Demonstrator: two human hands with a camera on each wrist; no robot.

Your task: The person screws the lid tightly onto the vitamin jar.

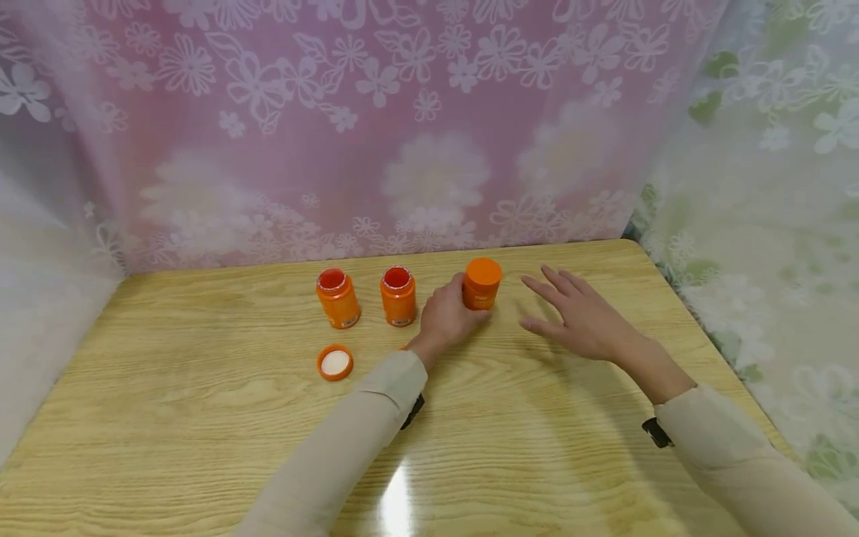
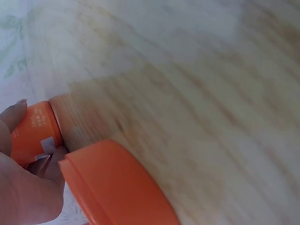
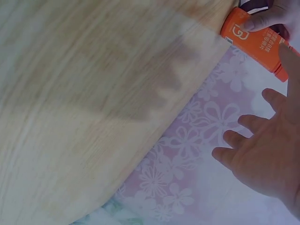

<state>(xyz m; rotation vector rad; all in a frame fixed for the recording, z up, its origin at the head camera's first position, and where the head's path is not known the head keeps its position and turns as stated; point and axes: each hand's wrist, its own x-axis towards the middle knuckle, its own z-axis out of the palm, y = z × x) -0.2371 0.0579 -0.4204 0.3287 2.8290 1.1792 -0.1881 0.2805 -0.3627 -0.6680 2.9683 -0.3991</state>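
My left hand [image 1: 448, 319] grips an orange bottle [image 1: 481, 285] standing upright with its orange lid on. The right wrist view shows that bottle [image 3: 257, 44] with the left thumb across its side. To the right of it, my right hand [image 1: 580, 317] is held with fingers spread, touching nothing; in the right wrist view the hand [image 3: 267, 145] is apart from the bottle. Two lidless orange bottles [image 1: 338, 302] [image 1: 399, 300] stand left of my left hand. An orange lid [image 1: 335, 362] lies with its white inside up. A large orange lid [image 2: 117, 185] is close in the left wrist view.
The wooden table [image 1: 201, 403] has a back edge against a pink floral curtain [image 1: 322, 149]. Another floral curtain [image 1: 772, 224] hangs along the right side. Behind my left wrist a sliver of orange shows on the table.
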